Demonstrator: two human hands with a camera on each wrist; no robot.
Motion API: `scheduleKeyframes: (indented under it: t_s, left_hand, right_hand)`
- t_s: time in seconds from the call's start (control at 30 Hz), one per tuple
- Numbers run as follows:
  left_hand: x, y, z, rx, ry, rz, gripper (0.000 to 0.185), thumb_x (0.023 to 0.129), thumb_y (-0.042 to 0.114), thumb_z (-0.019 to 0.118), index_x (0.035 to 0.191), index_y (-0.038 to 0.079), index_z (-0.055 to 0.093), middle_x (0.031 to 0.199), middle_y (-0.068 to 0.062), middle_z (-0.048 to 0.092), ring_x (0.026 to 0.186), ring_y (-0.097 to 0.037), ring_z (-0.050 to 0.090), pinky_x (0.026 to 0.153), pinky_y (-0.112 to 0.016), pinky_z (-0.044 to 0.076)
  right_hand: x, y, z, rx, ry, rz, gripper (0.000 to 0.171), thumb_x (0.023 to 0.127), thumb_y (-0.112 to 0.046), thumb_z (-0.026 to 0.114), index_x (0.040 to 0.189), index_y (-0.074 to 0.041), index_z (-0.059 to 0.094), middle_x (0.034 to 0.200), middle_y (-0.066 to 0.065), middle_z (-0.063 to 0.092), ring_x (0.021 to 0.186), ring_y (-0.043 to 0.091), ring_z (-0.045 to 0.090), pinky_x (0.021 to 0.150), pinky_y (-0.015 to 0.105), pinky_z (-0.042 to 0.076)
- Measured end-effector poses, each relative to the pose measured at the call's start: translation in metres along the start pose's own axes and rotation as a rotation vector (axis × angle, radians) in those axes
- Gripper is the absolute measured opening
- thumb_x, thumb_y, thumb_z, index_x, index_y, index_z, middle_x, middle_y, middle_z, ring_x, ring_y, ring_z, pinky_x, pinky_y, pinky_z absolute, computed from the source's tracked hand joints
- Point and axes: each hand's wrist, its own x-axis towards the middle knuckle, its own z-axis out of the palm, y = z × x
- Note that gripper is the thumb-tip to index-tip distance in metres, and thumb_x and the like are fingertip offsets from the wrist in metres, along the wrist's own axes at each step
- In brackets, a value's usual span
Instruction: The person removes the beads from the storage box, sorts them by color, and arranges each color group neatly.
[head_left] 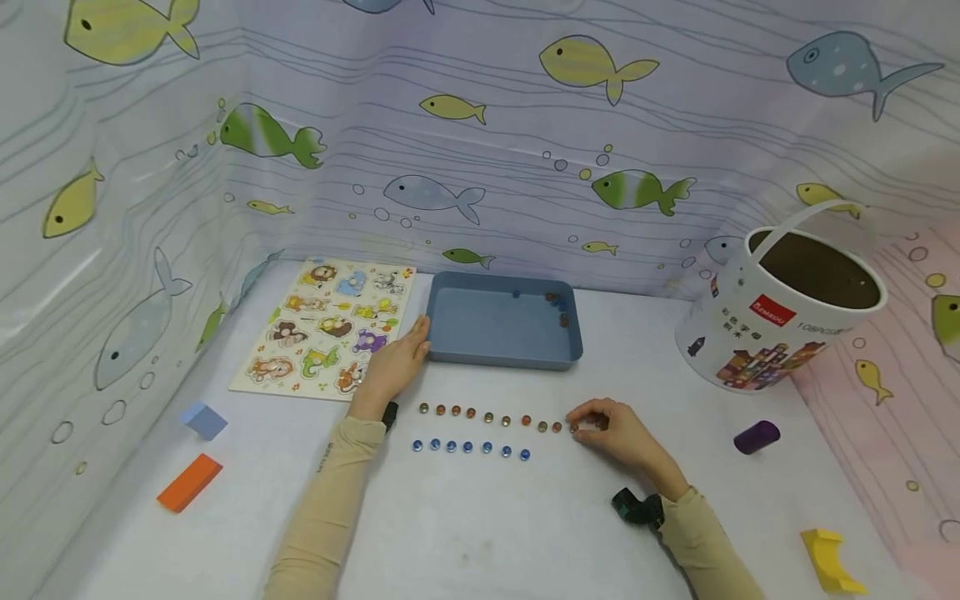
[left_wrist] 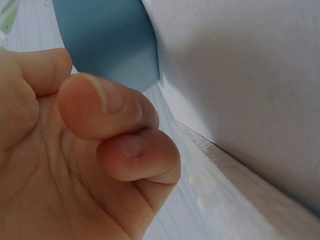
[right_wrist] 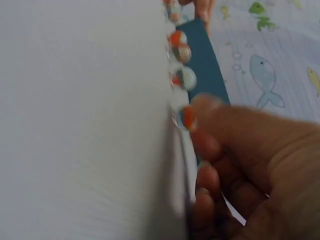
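My right hand (head_left: 618, 433) pinches a glass marble (right_wrist: 187, 118), clear with an orange swirl, between thumb and fingertip at the right end of a row. That back row (head_left: 488, 417) holds several orange and brownish marbles. Nearer my body lies a row of blue marbles (head_left: 468, 447). My left hand (head_left: 392, 364) lies against the left side of the blue-grey tray (head_left: 502, 362), near its front corner; in the left wrist view its fingers are loosely bent with nothing between them. A few blue and orange-brown marbles (head_left: 564, 320) sit at the tray's far right.
An animal puzzle board (head_left: 296, 279) lies left of the tray, partly under my left forearm in view. A white bucket (head_left: 772, 325) stands at the back right. Around the edges are a blue block (head_left: 204, 421), an orange block (head_left: 190, 483), a purple cylinder (head_left: 757, 437) and a yellow arch (head_left: 828, 562).
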Motion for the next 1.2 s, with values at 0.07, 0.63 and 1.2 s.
scheduleKeyframes:
  t_s: [0.07, 0.63, 1.2]
  left_hand:
    - [0.0, 0.001, 0.0, -0.004, 0.004, 0.001, 0.053, 0.106, 0.028, 0.034, 0.154, 0.008, 0.022, 0.16, -0.008, 0.023, 0.135, -0.039, 0.044, 0.11, -0.051, 0.04]
    - [0.0, -0.001, 0.001, -0.023, 0.01, 0.0, 0.053, 0.106, 0.029, 0.034, 0.154, 0.009, 0.023, 0.16, -0.007, 0.022, 0.136, -0.038, 0.042, 0.111, -0.052, 0.039]
    - [-0.001, -0.001, 0.004, -0.024, 0.028, -0.012, 0.053, 0.106, 0.029, 0.037, 0.154, 0.01, 0.025, 0.16, -0.006, 0.025, 0.132, -0.038, 0.047, 0.108, -0.051, 0.042]
  right_hand:
    - [0.003, -0.004, -0.007, 0.013, 0.006, 0.006, 0.017, 0.088, -0.017, 0.071, 0.105, -0.013, 0.073, 0.103, 0.005, 0.071, 0.084, 0.009, 0.057, 0.071, 0.02, 0.048]
    - [0.106, -0.07, -0.032, 0.159, 0.04, 0.064, 0.044, 0.102, -0.029, 0.049, 0.135, 0.001, 0.052, 0.135, 0.022, 0.056, 0.125, 0.038, 0.052, 0.107, 0.052, 0.043]
    - [0.204, -0.051, -0.015, 0.375, 0.035, 0.352, 0.057, 0.104, -0.045, 0.035, 0.136, -0.001, 0.055, 0.126, 0.016, 0.059, 0.122, 0.028, 0.051, 0.113, 0.041, 0.036]
